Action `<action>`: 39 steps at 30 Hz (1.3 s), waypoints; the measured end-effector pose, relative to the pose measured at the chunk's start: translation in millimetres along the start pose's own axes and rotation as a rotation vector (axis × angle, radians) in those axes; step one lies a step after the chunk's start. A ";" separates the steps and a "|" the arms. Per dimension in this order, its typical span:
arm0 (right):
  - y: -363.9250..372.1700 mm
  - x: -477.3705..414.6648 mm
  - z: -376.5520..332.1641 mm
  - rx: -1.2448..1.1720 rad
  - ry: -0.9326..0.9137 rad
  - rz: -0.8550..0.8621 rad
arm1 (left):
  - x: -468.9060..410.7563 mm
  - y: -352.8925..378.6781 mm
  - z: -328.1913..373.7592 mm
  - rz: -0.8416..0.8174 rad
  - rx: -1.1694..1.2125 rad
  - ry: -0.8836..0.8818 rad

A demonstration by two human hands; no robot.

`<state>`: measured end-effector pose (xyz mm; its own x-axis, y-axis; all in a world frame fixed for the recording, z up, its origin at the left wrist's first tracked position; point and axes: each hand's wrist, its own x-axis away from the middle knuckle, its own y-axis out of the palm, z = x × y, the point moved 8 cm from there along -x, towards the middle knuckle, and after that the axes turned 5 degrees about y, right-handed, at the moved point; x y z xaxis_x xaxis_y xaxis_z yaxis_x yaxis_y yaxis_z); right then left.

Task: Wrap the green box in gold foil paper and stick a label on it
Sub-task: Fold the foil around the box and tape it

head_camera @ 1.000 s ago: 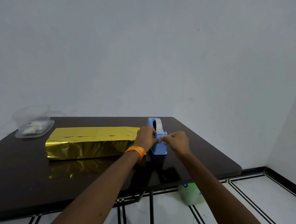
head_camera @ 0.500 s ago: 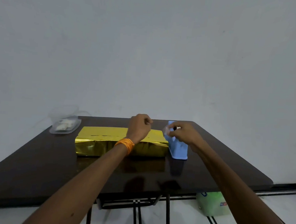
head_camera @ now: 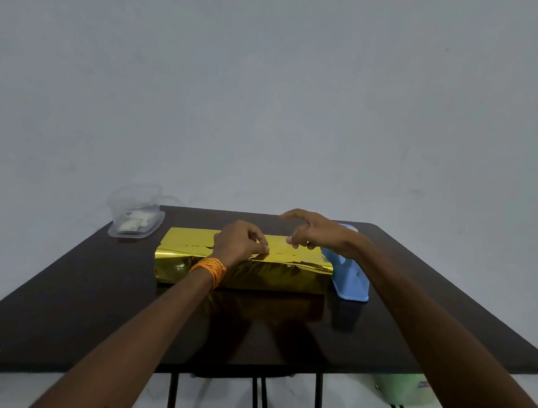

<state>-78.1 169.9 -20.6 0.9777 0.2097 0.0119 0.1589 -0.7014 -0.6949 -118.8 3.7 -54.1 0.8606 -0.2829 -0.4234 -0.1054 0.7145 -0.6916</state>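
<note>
- The foil-wrapped box (head_camera: 273,277) lay across the table (head_camera: 100,304) ahead of both forearms, with its long axis running left to right.
- The left hand (head_camera: 241,241) sat on the box's top near the middle, its curled fingers and thumb pinching the wrapping at the seam.
- The right hand (head_camera: 317,233) hovered just to the right of it, above the top and partly open. Whether it held a strip of tape was too fine to tell.
- A blue tape dispenser (head_camera: 351,280) stood at the box's right end, nearer the right hand.
- A clear container (head_camera: 136,218) sat at the far left.
</note>
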 end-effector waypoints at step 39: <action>-5.7 -17.4 48.2 0.229 0.294 0.058 | 2.8 3.5 -4.1 0.035 -0.052 -0.046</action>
<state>-102.6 203.2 -51.5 0.9872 -0.0539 0.1502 0.0994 -0.5290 -0.8428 -118.8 2.8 -60.0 0.8778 -0.2277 -0.4214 -0.1606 0.6889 -0.7069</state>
